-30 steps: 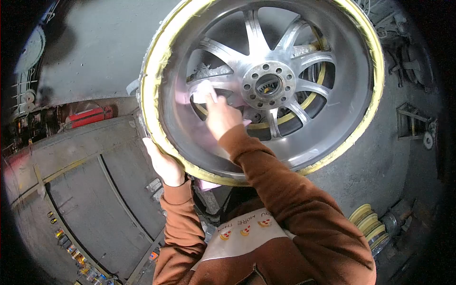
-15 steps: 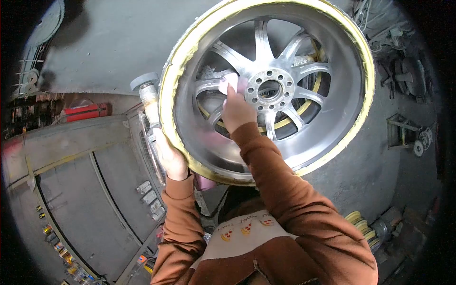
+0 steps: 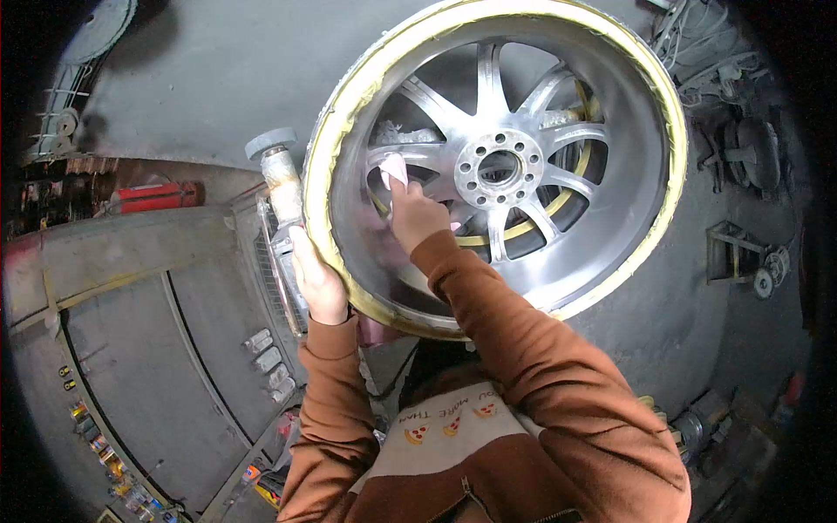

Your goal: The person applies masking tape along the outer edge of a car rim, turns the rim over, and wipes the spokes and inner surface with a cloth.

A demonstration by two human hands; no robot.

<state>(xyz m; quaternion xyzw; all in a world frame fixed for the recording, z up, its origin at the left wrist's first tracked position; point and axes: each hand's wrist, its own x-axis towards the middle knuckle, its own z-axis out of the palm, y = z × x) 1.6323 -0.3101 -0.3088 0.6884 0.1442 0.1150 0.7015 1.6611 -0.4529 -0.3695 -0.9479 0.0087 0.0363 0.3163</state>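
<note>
Grey floor (image 3: 645, 349) spreads beneath the wheel (image 3: 593, 253), which is tilted in front of the wearer. I see the left hand (image 3: 319, 277) clamped on its yellow-edged rim, while the right hand (image 3: 420, 216), inside the wheel, pinches a pale pink cloth (image 3: 395, 170) near a spoke (image 3: 418, 155), left of the hub (image 3: 521, 183).
</note>
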